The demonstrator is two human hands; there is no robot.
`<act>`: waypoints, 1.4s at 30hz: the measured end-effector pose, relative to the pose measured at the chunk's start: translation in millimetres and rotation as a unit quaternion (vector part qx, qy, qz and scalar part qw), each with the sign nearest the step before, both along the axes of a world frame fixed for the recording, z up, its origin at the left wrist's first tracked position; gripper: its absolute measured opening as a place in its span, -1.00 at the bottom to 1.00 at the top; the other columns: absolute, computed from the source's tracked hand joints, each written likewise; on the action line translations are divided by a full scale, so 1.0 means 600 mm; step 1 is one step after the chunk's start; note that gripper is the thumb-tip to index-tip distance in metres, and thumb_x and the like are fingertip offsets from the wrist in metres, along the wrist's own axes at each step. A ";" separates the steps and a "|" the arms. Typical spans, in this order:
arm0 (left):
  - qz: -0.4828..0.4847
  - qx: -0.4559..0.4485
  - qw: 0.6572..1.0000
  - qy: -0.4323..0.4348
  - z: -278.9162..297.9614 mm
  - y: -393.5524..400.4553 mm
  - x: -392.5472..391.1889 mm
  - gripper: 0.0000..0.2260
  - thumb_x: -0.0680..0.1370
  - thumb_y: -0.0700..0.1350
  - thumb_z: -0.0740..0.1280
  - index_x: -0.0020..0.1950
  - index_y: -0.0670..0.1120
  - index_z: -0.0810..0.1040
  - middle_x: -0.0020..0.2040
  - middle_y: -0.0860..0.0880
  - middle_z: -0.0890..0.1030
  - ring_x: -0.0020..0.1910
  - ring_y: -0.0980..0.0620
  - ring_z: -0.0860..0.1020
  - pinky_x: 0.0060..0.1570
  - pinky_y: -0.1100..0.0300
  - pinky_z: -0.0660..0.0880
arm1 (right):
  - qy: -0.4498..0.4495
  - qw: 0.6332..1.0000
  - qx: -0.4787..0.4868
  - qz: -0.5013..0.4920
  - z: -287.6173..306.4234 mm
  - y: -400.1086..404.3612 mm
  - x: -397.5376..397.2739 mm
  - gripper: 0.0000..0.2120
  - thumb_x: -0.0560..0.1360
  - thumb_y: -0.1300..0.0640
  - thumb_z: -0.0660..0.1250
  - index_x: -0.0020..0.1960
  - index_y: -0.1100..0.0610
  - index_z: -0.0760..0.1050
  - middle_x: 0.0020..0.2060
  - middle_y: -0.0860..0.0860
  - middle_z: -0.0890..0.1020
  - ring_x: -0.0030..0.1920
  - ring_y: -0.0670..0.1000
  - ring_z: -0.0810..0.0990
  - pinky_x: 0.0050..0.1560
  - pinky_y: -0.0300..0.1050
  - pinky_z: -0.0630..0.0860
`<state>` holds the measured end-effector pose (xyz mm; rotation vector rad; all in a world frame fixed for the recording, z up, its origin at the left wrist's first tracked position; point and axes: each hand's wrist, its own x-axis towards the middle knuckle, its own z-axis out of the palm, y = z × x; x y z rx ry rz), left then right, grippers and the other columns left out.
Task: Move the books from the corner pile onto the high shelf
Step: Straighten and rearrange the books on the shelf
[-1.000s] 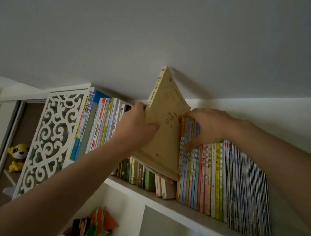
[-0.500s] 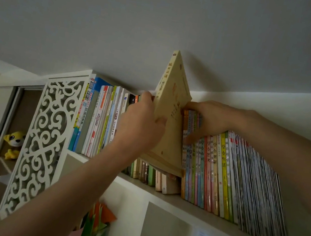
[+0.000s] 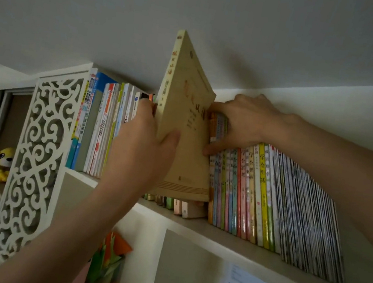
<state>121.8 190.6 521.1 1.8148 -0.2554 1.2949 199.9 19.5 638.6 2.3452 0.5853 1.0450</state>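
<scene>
Head view, looking upward. Ceiling (image 3: 199,17): plain grey-white, filling the upper half. High shelf (image 3: 227,236): a pale board running from lower left to lower right, carrying upright books along its length. Right-hand row of books (image 3: 292,205): thin, many-coloured spines leaning leftward, standing on the shelf. Left-hand row of books (image 3: 100,128): taller white, blue and green spines standing upright beside a white fretwork panel (image 3: 37,158) with a scroll pattern. Tan book (image 3: 183,121): a large paperback held upright and tilted, its top corner close under the ceiling, its lower edge raised above the shelf board, placed in the gap between the two rows; several short books (image 3: 185,207) stand on the shelf beneath it. Left hand (image 3: 145,149): reaches up from lower left; its grip is closed on the tan book, thumb (image 3: 171,139) pressed on the front cover and fingers wrapped behind the spine side. Right hand (image 3: 244,123): reaches in from the right; fingers curl over the tops of the nearest books in the right-hand row, thumb against their spines, touching the tan book's edge. Folded orange and green paper (image 3: 110,258): in the compartment below the shelf. Yellow plush toy (image 3: 3,162): seated on a lower shelf at far left, behind the fretwork panel.
</scene>
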 end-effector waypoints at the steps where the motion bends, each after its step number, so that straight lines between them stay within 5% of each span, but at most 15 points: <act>1: -0.004 -0.010 1.000 0.000 -0.004 -0.005 0.007 -0.73 0.57 -0.01 0.30 0.19 -0.01 0.31 0.04 0.06 0.49 -0.20 0.14 0.53 -0.38 0.23 0.53 | 0.013 1.000 0.021 0.005 0.000 0.002 0.000 0.09 0.05 -0.68 0.19 0.41 -0.09 0.21 0.04 0.00 0.57 -0.02 0.03 0.52 -0.10 -0.04 0.44; 10: -0.092 -0.040 0.995 0.023 -0.039 -0.044 0.082 -0.73 0.58 -0.06 0.31 0.12 0.06 0.22 0.07 0.10 0.46 -0.08 0.14 0.50 -0.37 0.42 0.43 | 0.069 0.996 0.045 0.017 0.008 0.000 0.002 -0.08 0.11 -0.58 0.32 0.31 -0.09 0.29 -0.02 -0.06 0.53 -0.02 0.00 0.53 -0.09 -0.04 0.56; 13: -0.089 -0.061 0.994 0.005 -0.059 -0.050 0.100 -0.71 0.56 -0.07 0.32 0.20 0.03 0.28 0.21 0.02 0.46 0.14 0.03 0.50 -0.06 0.13 0.59 | 0.134 0.984 0.107 0.046 0.014 -0.001 0.008 -0.07 0.12 -0.50 0.39 0.35 -0.11 0.24 0.06 -0.04 0.57 -0.05 -0.01 0.59 -0.02 0.02 0.59; 17: -0.012 -0.017 0.999 0.045 -0.091 -0.095 0.116 -0.43 0.60 0.15 0.14 0.53 0.00 0.03 0.49 -0.07 0.14 0.48 -0.11 0.11 0.44 -0.18 0.16 | 0.177 0.972 0.139 0.074 0.022 -0.004 0.009 -0.21 0.24 -0.30 0.49 0.35 -0.04 0.31 0.09 -0.02 0.60 -0.06 -0.03 0.63 0.01 0.01 0.61; 22: -0.059 0.089 0.987 0.120 -0.086 -0.072 0.133 -0.42 0.61 0.24 -0.06 0.50 0.22 -0.34 0.55 0.10 -0.30 0.51 -0.04 -0.33 0.45 -0.14 -0.22 | 0.192 0.965 0.166 0.071 0.026 -0.006 0.009 -0.13 0.23 -0.27 0.52 0.40 -0.04 0.24 0.24 -0.01 0.53 0.05 -0.01 0.61 0.09 0.03 0.58; 27: -0.064 0.169 0.978 0.101 -0.116 -0.013 0.139 -0.30 0.48 0.35 0.08 0.45 0.33 -0.31 0.48 0.33 -0.34 0.45 0.21 -0.25 0.47 -0.19 -0.08 | 0.186 0.961 0.196 0.057 0.037 0.013 0.002 0.13 0.09 -0.60 0.21 0.54 -0.17 0.01 0.48 -0.05 0.30 0.38 0.07 0.41 0.32 0.06 0.38; 30: 0.033 0.202 0.976 0.067 -0.122 -0.020 0.152 -0.30 0.41 0.44 -0.09 0.44 0.35 -0.36 0.48 0.29 -0.40 0.43 0.16 -0.25 0.41 -0.08 -0.07 | 0.190 0.971 0.140 0.045 0.037 0.032 0.009 -0.01 0.11 -0.58 0.24 0.45 -0.16 0.28 0.35 -0.07 0.49 0.24 0.00 0.53 0.27 0.04 0.46; 33: 0.030 0.201 0.978 0.037 -0.123 -0.010 0.161 -0.29 0.32 0.53 -0.17 0.40 0.42 -0.37 0.47 0.34 -0.39 0.38 0.22 -0.22 0.35 -0.01 -0.04 | 0.195 0.972 0.120 0.056 0.030 0.041 0.013 -0.17 0.14 -0.53 0.30 0.30 -0.12 0.44 0.13 -0.13 0.62 0.01 -0.09 0.63 0.12 -0.03 0.56; 38: 0.006 0.243 0.969 0.046 -0.118 0.024 0.159 -0.26 0.45 0.33 0.23 0.43 0.45 -0.23 0.48 0.37 -0.32 0.39 0.20 -0.17 0.38 -0.03 -0.04 | 0.192 0.975 0.107 0.020 0.042 0.049 0.011 -0.07 0.11 -0.58 0.27 0.35 -0.10 0.37 0.19 -0.10 0.59 0.12 -0.05 0.60 0.19 0.03 0.54; 42: 0.020 0.212 0.976 0.035 -0.108 0.031 0.161 -0.17 0.38 0.33 0.34 0.41 0.46 -0.20 0.50 0.38 -0.21 0.43 0.14 -0.10 0.39 -0.05 -0.01 | 0.173 0.977 0.126 0.009 0.027 0.072 0.020 -0.28 0.33 -0.40 0.35 0.35 -0.08 0.28 0.15 -0.04 0.60 0.01 -0.02 0.60 0.12 0.02 0.54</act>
